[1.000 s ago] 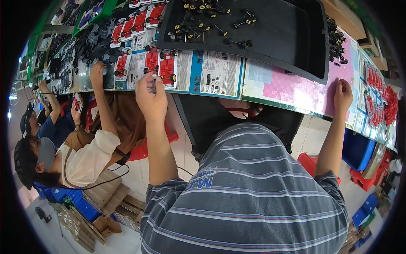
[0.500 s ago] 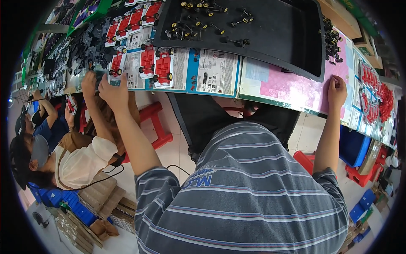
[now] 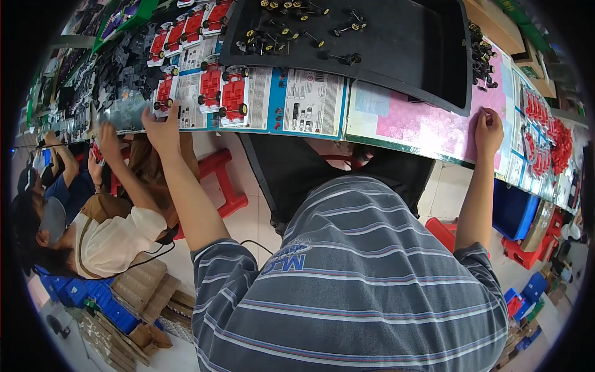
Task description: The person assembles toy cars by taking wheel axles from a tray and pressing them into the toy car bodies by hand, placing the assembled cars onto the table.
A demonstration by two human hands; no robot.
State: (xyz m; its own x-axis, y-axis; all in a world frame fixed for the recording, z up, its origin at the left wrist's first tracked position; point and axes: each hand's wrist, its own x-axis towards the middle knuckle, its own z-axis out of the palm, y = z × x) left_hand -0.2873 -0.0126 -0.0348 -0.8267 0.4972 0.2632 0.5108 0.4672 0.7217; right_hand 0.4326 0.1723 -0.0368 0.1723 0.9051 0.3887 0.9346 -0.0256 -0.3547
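My left hand (image 3: 162, 129) is at the front edge of the table with thumb and fingers apart. Its fingertips are right by the near end of a toy car (image 3: 165, 92), which has a red underside, white body and black wheels. I cannot tell whether they touch it. To the right, two more such toy cars (image 3: 234, 94) lie wheels-up on printed card sheets (image 3: 259, 102). My right hand (image 3: 489, 131) rests at the table edge, fingers curled closed. Whatever may be inside them is hidden.
A black tray (image 3: 396, 74) holds several wheel axles (image 3: 351, 59). More axles (image 3: 483, 62) and red parts (image 3: 561, 146) lie right. Dark grey plastic parts (image 3: 127, 68) are piled left, beside another person's hand (image 3: 110, 139). Red stools (image 3: 226, 180) stand below.
My left hand has moved slightly closer to the toy car, and its fingers have spread. The co-worker's near hand has shifted left, away from mine. My right hand stays at the edge.
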